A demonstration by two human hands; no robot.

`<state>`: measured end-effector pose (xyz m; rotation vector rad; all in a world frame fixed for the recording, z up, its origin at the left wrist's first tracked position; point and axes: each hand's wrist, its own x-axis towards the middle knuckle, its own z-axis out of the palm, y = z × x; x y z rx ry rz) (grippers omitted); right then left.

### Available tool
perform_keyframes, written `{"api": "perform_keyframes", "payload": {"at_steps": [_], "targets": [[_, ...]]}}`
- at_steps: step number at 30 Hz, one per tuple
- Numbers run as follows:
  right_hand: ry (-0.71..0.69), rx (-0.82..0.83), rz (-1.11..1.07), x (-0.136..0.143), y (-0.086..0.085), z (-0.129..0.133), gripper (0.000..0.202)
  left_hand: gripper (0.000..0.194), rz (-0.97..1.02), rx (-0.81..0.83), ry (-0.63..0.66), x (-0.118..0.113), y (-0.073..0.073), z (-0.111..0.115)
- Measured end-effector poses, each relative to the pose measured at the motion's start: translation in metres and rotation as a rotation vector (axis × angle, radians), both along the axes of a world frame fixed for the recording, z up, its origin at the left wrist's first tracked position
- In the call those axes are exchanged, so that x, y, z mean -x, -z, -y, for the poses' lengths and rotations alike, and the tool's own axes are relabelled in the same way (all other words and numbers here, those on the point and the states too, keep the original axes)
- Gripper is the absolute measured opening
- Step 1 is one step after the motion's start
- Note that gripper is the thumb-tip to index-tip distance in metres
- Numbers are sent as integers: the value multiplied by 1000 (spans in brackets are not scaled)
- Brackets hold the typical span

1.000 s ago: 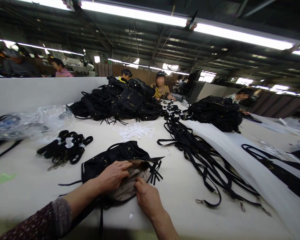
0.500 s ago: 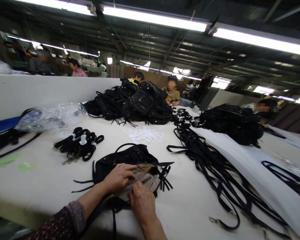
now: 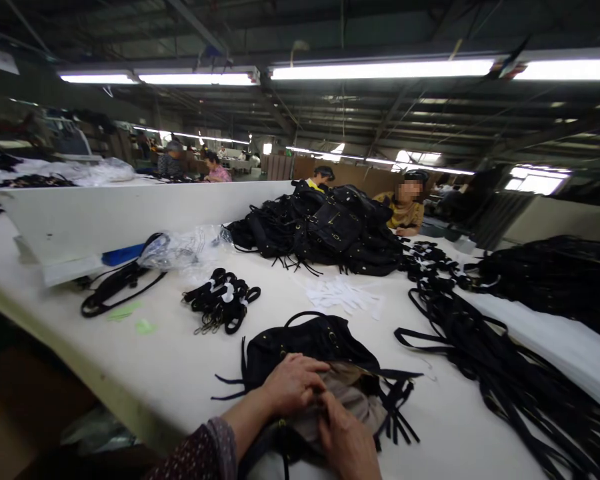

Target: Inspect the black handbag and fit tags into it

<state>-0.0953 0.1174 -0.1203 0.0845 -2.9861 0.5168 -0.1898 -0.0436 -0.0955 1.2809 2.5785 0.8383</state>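
Note:
A black bag (image 3: 265,350) with a top handle and fringed straps lies on the white table in front of me, its mouth open. Beige lining (image 3: 347,387) shows inside. My left hand (image 3: 296,381) reaches over the near left part of the opening, its fingers curled onto the lining. Close beside it, my right hand (image 3: 349,435) pinches the lining with bent fingers. The fingertips of both hands nearly meet, and they partly hide the cloth between them.
Behind the bag lie white paper strips (image 3: 343,293) and a heap of black bags (image 3: 330,227). Bundled straps with clips (image 3: 223,300) are at left, near clear plastic (image 3: 190,250). Long black straps (image 3: 470,340) stretch along the right. A person (image 3: 405,207) sits across the table.
My view has turned left, so the table and bag appear farther right. My left hand's fingers are more curled and have come closer to my right hand on the lining.

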Motion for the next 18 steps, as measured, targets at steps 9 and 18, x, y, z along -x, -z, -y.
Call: {"api": "perform_keyframes", "payload": {"at_steps": [9,18], "targets": [[225,169,-48,-2,-24,-53,23,34,52,-73,1,-3,20,0],[225,368,13,1,-24,-76,21,34,53,-48,12,-3,18,1]]}}
